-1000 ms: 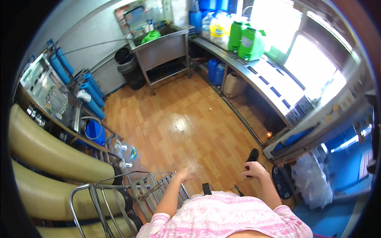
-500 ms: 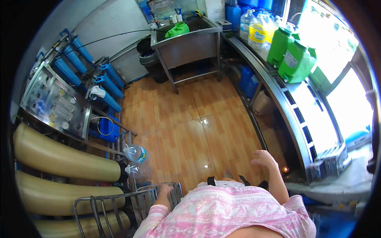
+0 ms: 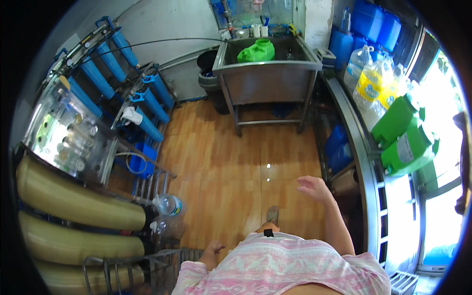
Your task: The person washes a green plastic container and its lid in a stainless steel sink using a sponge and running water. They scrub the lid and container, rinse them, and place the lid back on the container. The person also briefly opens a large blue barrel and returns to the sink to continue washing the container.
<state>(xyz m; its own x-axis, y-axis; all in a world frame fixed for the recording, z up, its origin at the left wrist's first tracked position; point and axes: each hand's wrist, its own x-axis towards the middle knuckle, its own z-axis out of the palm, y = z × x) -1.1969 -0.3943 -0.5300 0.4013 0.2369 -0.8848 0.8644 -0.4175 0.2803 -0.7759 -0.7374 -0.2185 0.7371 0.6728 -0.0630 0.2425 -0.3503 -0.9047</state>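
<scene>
My right hand (image 3: 314, 189) is held out over the tiled floor, left of the steel counter. Its fingers are loosely bent and apart, with nothing in them. Lower and to the left, my left hand (image 3: 213, 248) hangs beside the metal rack (image 3: 162, 260), apart from it. Its small, partly visible fingers look loose and hold nothing. Past the left hand, clear plastic bottles (image 3: 169, 205) stand by the rack. Ahead, a green jug (image 3: 256, 51) lies on its side in the stainless steel sink (image 3: 268, 83).
Blue filter housings (image 3: 111, 62) and a gauge panel (image 3: 66, 137) line the left wall above long tan tanks (image 3: 73, 196). A dark bin (image 3: 211, 83) stands left of the sink. The right counter (image 3: 356, 132) carries green jugs (image 3: 410, 150), clear bottles (image 3: 361, 66) and blue containers (image 3: 366, 22).
The view has moved forward, so the sink and green jugs look closer. My right hand has shifted slightly up and left in view, and my left hand is now lower. A foot shows ahead.
</scene>
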